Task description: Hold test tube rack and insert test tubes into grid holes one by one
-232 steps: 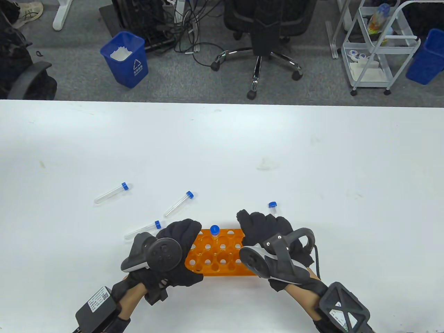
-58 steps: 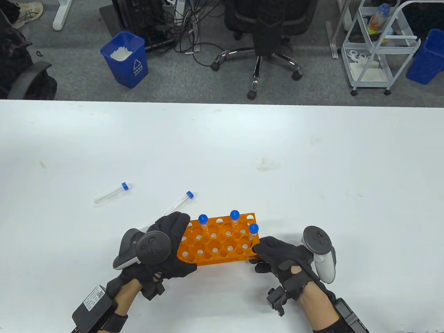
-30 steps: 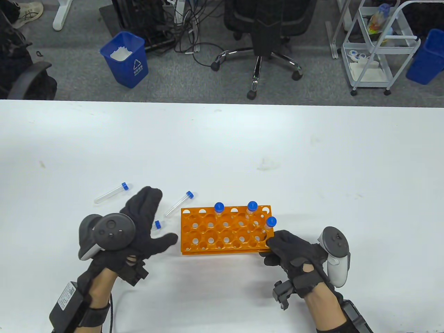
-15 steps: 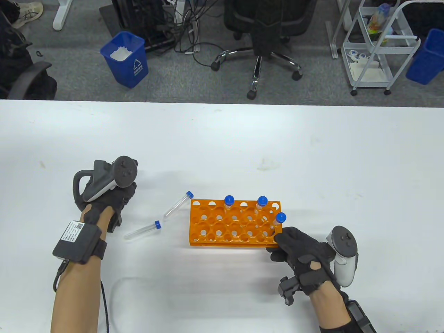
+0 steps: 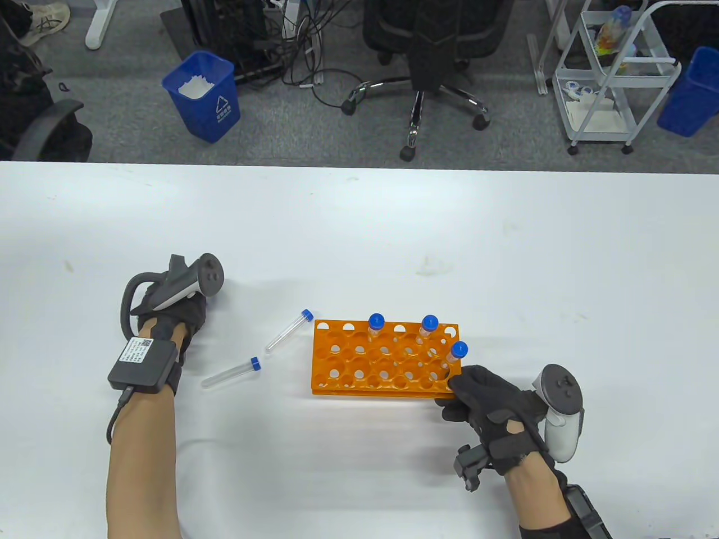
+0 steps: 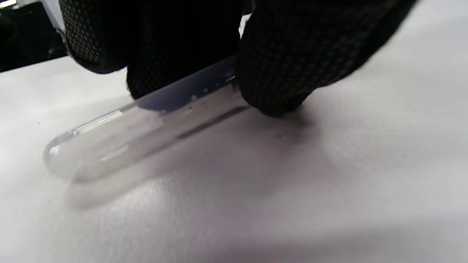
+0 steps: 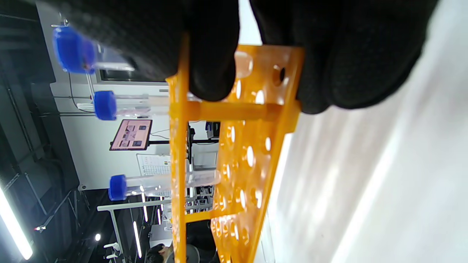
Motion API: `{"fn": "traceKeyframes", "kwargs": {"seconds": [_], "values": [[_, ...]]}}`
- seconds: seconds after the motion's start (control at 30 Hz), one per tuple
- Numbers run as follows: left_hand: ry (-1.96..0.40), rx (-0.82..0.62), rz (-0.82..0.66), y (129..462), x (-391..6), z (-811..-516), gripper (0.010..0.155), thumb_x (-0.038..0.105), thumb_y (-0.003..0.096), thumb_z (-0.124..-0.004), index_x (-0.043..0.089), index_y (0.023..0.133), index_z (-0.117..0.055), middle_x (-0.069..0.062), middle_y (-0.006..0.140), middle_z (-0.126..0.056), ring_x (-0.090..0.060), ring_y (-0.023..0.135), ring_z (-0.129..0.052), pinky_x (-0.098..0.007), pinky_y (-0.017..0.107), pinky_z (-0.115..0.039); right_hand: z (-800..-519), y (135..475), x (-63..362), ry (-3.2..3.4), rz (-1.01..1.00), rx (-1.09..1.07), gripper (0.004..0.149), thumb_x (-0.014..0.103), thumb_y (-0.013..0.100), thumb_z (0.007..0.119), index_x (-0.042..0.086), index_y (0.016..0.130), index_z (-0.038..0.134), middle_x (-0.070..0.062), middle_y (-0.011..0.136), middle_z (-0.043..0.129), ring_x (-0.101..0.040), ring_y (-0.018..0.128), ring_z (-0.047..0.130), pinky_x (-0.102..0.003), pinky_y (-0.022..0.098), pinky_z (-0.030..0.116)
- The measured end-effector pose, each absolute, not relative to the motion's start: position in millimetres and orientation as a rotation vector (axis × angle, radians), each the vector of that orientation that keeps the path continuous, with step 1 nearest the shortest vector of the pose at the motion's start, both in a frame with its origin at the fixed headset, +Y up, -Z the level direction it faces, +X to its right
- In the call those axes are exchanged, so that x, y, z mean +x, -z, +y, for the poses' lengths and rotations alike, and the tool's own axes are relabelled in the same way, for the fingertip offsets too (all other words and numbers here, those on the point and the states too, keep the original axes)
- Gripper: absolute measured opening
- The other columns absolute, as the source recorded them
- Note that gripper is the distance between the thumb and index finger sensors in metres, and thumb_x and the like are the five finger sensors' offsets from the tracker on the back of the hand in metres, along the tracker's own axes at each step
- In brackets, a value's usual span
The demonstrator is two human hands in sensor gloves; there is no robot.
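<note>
**Trainee:** Where do things stand?

**Me:** My right hand [image 5: 494,412] grips the near right corner of the orange test tube rack [image 5: 359,365], which sits on the white counter [image 5: 393,236]. In the right wrist view my fingers [image 7: 212,54] are clamped over the top plate and the lower plate at that corner. Three blue-capped tubes stand in it: two in the far row [image 5: 375,324] [image 5: 428,327] and one near the right end [image 5: 457,353].

**Trainee:** And the left?

**Me:** My left hand [image 5: 168,309] is well out to the left, down on the counter. The left wrist view shows my fingers [image 6: 278,62] pinching a clear test tube [image 6: 120,138] that lies flat, its rounded end free; the cap is hidden under the glove. Two more tubes lie loose between that hand and the rack, one just beside the rack's left end [image 5: 287,331] and one nearer to me [image 5: 230,374].

**Trainee:** How do I do this step well?

**Me:** I judge the step to be picking the tube up. Pinch nearer the cap, so the round end leads. The tube is smooth and will likely roll, so close firmly before lifting. Turn it upright on the way over, line the tip up over an empty hole, and lower it straight through both plates.

**Trainee:** And the rack?

**Me:** Keep the right hand pressing it flat, or it may skid or tip when the tube meets the rim.
</note>
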State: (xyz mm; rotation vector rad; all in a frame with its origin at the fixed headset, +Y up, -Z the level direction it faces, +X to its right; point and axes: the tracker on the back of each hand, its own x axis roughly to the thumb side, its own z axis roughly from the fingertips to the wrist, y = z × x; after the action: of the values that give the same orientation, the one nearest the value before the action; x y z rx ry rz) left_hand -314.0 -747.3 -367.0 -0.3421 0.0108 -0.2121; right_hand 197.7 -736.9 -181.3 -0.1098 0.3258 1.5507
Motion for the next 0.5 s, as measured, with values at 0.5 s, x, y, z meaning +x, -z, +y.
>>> {"fn": "traceKeyframes", "kwargs": {"seconds": [0.5], "values": [[-0.7, 0.222, -0.254, 280.4, -281.6, -614.7, 0.062, 0.032, 0.0336, -0.099, 0.021, 0.091, -0.077, -0.007, 0.08, -0.092, -0.034, 0.056, -0.106, -0.049, 0.051, -0.087, -738.6, 181.0, 192.1, -1.555, 0.362, -0.101, 0.041, 0.033, 0.043, 0.078, 0.003, 0.071, 0.084, -0.045, 0.093, 0.066, -0.061, 0.066, 0.085, -0.066, 0.041, 0.083]]}}
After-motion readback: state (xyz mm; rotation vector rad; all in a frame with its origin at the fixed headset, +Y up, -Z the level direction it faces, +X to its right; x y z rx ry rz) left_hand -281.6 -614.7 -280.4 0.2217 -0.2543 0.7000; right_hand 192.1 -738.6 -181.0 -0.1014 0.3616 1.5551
